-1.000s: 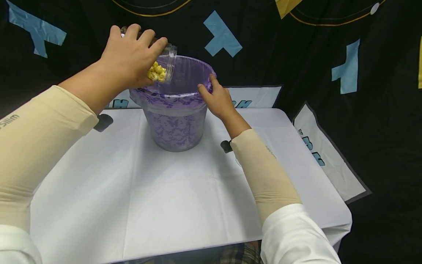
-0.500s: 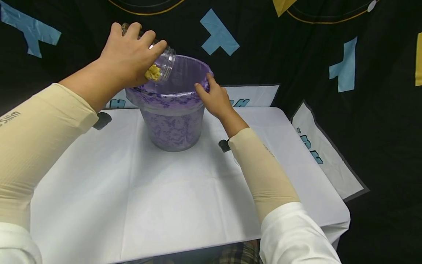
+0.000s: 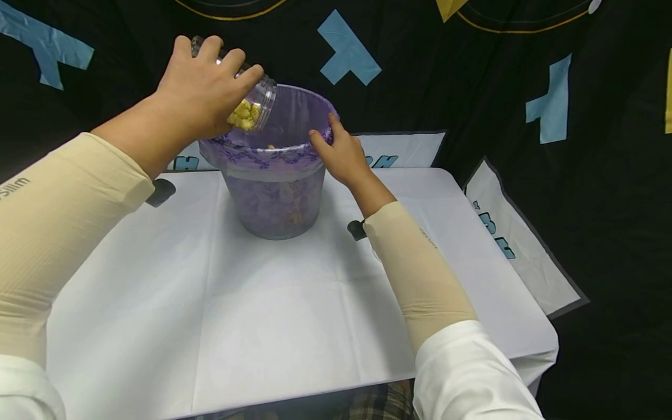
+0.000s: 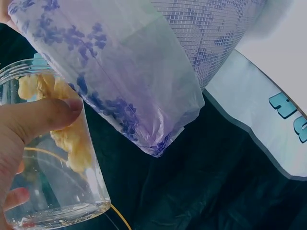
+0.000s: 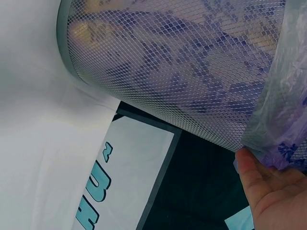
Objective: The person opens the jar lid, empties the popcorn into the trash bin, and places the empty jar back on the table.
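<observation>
My left hand [image 3: 202,87] grips a clear jar [image 3: 268,100], tipped with its mouth over the left side of a wastebasket. Yellow popcorn [image 3: 244,115] lies inside the jar near its mouth; the left wrist view shows the popcorn [image 4: 76,151] along one wall and crumbs at the jar's base [image 4: 67,214]. The wastebasket [image 3: 273,201] has mesh walls and stands upright, lined with a purple floral bag [image 3: 262,158] folded over its rim. At the right rim, my right hand [image 3: 342,153] pinches the bag's edge and the rim between thumb and fingers. Pale yellowish patches show through the mesh [image 5: 84,36].
A white-covered table [image 3: 273,315] carries the wastebasket near its far edge. Behind hangs a black cloth [image 3: 420,87] with blue tape shapes [image 3: 350,48]. White lettered banners [image 3: 406,149] border the table at the back and right.
The jar's mouth dips slightly further down, and its popcorn has shifted. A small yellowish piece now shows just above the front rim, and faint orange tints show through the lower wall.
</observation>
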`<state>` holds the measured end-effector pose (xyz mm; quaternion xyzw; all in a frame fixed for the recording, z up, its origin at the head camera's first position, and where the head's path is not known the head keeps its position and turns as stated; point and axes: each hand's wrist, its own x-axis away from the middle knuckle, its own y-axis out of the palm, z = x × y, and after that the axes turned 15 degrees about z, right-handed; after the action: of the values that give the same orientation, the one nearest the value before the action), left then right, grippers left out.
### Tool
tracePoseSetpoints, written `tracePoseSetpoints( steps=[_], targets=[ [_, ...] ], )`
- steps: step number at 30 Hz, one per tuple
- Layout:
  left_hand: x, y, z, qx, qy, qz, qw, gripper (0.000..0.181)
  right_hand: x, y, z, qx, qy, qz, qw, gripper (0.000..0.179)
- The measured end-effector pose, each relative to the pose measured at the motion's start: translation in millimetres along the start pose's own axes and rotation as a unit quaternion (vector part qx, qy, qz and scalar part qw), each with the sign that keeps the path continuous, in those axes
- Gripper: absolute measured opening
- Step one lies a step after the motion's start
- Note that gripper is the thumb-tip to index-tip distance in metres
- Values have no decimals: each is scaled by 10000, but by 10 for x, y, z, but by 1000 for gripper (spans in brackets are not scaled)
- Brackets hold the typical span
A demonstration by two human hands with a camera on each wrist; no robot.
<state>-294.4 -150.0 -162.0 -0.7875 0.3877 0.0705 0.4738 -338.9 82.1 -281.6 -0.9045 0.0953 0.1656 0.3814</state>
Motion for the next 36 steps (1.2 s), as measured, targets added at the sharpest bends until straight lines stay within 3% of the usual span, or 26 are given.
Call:
tracePoseSetpoints(
  steps=[14,24,36],
  targets=[
    [1,-2,-13,-114,151,44,9998,109,4,-5,-3,-43,51,-28,10000,79],
    [33,11,1,-159,477,210,9985,106,19,-16,-10,-73,120,-90,9999,77],
    [43,42,17,-371,864,130,9955,102,23,-11,-14,-90,100,-69,9999,76]
  ],
)
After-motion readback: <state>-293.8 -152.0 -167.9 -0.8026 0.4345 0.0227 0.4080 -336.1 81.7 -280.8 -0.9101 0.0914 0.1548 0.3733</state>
